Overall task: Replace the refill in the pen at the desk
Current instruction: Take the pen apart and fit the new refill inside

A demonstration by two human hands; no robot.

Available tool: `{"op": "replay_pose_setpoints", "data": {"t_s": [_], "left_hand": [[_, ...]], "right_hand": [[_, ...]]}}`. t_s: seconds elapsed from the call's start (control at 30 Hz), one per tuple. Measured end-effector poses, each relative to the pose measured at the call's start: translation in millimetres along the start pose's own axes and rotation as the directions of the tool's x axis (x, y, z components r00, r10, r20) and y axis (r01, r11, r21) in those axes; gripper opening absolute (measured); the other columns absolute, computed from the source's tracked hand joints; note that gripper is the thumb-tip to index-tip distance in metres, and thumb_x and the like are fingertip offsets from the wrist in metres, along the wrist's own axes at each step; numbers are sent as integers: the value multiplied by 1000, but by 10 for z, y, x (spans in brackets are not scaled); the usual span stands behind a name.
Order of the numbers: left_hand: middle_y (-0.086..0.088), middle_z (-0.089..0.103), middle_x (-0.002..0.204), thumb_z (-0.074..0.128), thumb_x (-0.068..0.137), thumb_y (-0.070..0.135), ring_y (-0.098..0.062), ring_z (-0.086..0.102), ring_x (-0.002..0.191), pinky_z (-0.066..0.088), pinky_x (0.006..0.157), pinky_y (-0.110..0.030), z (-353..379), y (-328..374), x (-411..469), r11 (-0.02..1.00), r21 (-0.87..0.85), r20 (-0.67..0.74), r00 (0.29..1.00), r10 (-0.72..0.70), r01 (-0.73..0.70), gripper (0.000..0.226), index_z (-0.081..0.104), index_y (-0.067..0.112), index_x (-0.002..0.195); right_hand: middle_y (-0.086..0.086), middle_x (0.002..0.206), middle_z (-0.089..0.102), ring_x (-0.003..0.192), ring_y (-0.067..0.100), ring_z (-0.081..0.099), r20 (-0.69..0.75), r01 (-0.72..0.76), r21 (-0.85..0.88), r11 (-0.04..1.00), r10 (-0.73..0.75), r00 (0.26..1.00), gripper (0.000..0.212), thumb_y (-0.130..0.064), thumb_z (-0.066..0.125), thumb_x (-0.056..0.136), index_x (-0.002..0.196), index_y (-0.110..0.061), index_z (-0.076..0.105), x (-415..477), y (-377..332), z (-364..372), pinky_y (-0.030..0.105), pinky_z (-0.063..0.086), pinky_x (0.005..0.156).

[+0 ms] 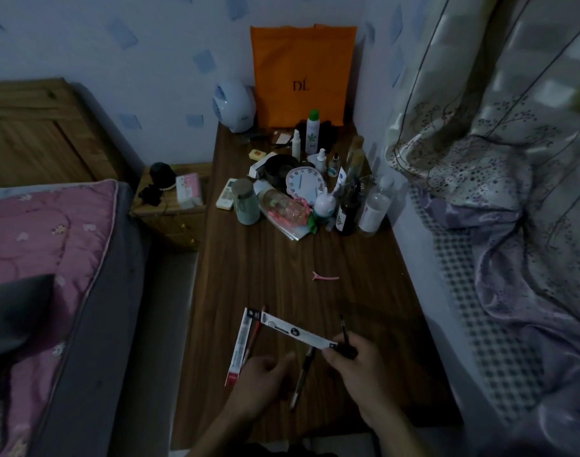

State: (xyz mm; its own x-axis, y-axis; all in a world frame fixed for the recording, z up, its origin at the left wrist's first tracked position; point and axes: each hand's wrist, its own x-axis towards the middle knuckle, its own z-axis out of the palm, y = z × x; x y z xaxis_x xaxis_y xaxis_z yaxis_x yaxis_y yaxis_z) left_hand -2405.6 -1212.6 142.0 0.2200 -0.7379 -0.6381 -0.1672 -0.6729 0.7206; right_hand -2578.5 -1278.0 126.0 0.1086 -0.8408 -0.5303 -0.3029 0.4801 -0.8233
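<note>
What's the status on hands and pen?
Right hand pinching white refill pack and thin refill. Left hand empty, loosely curled. Dark pen lying on wooden desk.

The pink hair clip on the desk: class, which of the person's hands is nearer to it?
Right. The right hand lies below the pink hair clip, slightly to its right; the left hand sits lower and further left, so farther away.

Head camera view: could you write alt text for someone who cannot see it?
Over a dark wooden desk, the right hand holds a white refill packet and a thin refill; the left hand hovers beside a pen. Bottles and a clock clutter the far end.
</note>
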Motion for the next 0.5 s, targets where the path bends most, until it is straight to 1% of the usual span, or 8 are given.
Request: {"op": "replay_pose_setpoints", "data": {"t_s": [0.07,0.17,0.23,0.27,0.33,0.4,0.43,0.5], "left_hand": [[-2,72,65,60,89,47,-4,63,53,51,55,-29,-12,31,-122,947,251,-129,962,240,-202,39,66,18,64],[8,64,64,61,82,42,-3,59,56,42,51,-14,-68,196,-231,800,310,-270,760,592,-513,23,64,24,68],[13,62,73,59,82,39,0,60,71,43,62,-12,-148,349,-194,692,404,-257,652,713,-598,13,64,27,77],[15,64,81,58,82,40,2,59,80,44,69,-13,-179,415,-147,646,463,-198,640,743,-607,14,65,28,84],[15,68,99,55,84,45,3,59,96,48,84,-20,-194,485,-33,604,525,-3,708,706,-600,24,67,30,99],[15,71,108,56,89,43,5,62,102,51,90,-27,-158,485,59,712,405,188,814,549,-574,26,67,29,108],[14,72,108,58,91,40,5,64,101,52,91,-28,-130,456,88,763,338,265,834,484,-551,24,67,28,110],[16,73,99,58,92,36,7,65,92,53,86,-27,-78,378,120,799,281,336,834,437,-532,17,68,30,104]], "right_hand": [[-10,95,69,93,4,63,-11,59,-73,996,-60,998,9,-21,75,84,84,-29,70,7,-16,-30,20,45,71],[-10,89,69,91,3,63,6,173,-144,974,-174,985,26,-7,74,81,75,-31,68,24,-60,-73,15,42,69],[-11,82,70,84,-1,64,54,197,-163,967,-191,980,33,-4,74,79,71,-36,68,22,-113,-85,14,42,66],[-14,80,70,81,-3,64,95,205,-164,965,-192,977,35,-5,74,79,72,-39,68,19,-140,-87,14,43,66],[-15,76,69,76,-3,63,173,226,-149,963,-199,965,34,-5,72,77,68,-37,66,6,-177,-91,16,44,67],[-10,74,67,74,0,62,216,245,-118,962,-216,952,33,-3,71,75,65,-33,62,-13,-213,-99,18,48,67],[-7,75,68,75,1,64,229,256,-93,962,-230,946,32,-3,72,75,66,-31,60,-25,-231,-102,19,51,67],[1,79,68,77,7,66,247,280,-31,960,-264,932,24,-11,75,74,68,-27,58,-47,-264,-114,22,54,71]]}}
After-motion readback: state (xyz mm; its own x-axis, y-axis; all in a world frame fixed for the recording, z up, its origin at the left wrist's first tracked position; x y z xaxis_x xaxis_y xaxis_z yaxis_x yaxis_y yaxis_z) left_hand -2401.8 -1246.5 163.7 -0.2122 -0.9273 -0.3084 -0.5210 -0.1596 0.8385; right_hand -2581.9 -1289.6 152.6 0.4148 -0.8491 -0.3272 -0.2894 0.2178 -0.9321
